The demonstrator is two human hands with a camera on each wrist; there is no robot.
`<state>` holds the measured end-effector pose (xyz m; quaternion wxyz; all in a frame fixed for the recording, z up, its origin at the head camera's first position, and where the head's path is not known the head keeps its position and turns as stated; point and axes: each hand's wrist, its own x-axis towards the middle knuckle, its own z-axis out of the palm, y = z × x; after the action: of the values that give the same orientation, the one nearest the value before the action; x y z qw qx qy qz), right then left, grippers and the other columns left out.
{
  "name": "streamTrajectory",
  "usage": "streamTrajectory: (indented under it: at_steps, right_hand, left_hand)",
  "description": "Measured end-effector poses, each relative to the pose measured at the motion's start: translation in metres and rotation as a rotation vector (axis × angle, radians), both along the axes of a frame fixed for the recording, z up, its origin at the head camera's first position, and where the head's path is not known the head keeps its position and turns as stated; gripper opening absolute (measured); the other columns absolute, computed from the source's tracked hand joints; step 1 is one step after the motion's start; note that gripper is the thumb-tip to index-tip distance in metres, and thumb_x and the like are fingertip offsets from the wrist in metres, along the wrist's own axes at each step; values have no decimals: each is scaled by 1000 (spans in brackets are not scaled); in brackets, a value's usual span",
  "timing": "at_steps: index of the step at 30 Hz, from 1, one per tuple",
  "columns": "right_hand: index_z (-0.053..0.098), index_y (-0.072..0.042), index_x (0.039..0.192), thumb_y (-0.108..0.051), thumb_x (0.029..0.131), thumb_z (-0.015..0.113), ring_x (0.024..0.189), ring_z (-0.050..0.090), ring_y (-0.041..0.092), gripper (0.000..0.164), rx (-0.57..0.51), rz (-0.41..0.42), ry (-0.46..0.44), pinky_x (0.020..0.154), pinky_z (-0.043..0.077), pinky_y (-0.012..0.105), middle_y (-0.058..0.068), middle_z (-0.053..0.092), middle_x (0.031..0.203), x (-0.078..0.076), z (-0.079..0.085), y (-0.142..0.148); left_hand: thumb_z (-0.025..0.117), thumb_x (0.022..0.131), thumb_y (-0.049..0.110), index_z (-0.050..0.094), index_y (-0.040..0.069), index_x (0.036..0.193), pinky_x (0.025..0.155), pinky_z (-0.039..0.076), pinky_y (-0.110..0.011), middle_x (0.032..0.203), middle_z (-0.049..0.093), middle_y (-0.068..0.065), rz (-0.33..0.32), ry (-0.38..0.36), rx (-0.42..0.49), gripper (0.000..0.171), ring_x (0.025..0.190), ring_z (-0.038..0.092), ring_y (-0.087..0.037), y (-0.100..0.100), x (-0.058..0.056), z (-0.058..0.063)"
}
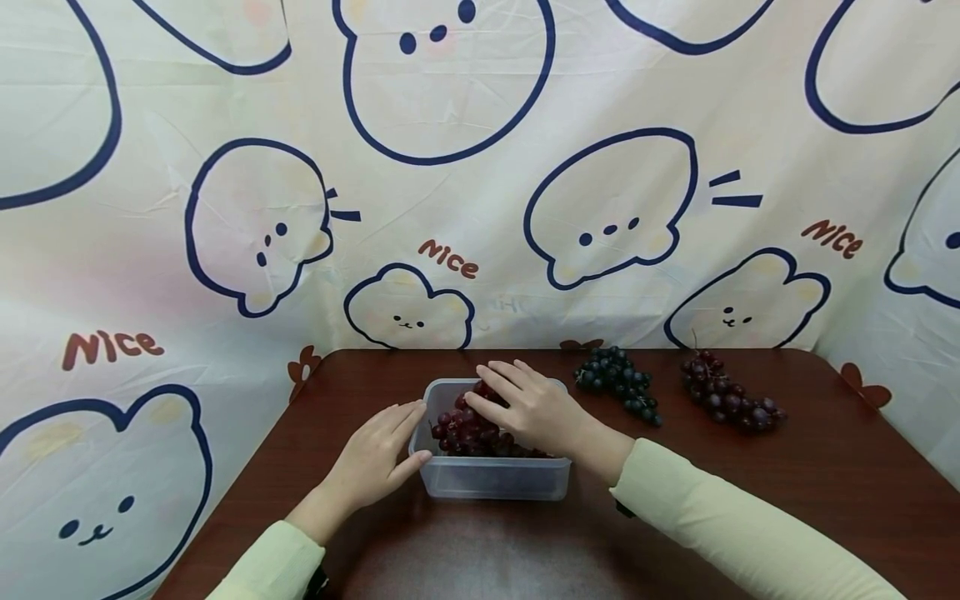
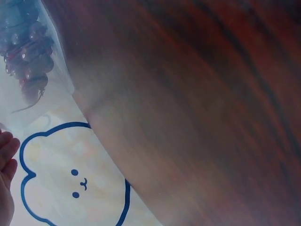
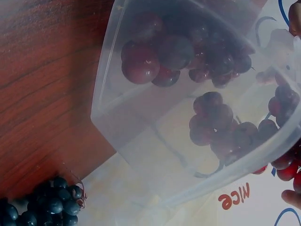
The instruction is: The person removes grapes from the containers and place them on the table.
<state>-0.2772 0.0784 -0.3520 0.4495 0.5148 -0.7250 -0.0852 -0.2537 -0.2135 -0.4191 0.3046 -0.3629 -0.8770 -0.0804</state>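
My right hand (image 1: 536, 408) lies over the clear plastic box (image 1: 495, 480), its fingers spread well apart, almost straight, touching the red grapes (image 1: 456, 429) inside; I see no curl round the bunch, and where the undersides of my fingers meet the fruit is hidden from me. My left hand (image 1: 381, 450) holds nothing: its fingers reach out straight against the left rim of the box, with the thumb apart from them by the near left corner.

The box stands on the dark reddish-brown counter (image 1: 510, 550), nearer the counter's left edge than its right and a little in from the far edge. The red grapes fill much of it, and through its wall the right wrist view shows them in several clumps.

To the right of the box, near the far edge, lies a blue-black bunch (image 1: 618, 382). Farther right, toward the far right corner, lies a purple-red bunch (image 1: 729, 398), its stem end by the far edge. Behind the counter hangs a pale cloth (image 1: 480, 208) printed with bears.
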Motion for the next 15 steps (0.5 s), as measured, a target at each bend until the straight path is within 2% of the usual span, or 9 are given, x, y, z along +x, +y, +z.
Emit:
streamTrajectory:
  at_steps: [8,15]
  right_hand:
    - [65,-15,127,-8,80,79,112,61,30,49,-4,1,55,89,53,42,18,60,128,1,7,4]
    - [64,-14,127,-6,80,79,115,59,31,50,-29,-7,47,91,51,42,18,59,130,3,16,10]
  left_hand:
    - [27,101,59,58,-6,130,100,44,-49,129,59,-19,-1,0,-1,78,117,57,-32,0,0,0]
    - [27,101,59,57,-6,131,101,43,-48,129,59,-19,-2,1,1,77,117,57,-32,-1,-1,-1]
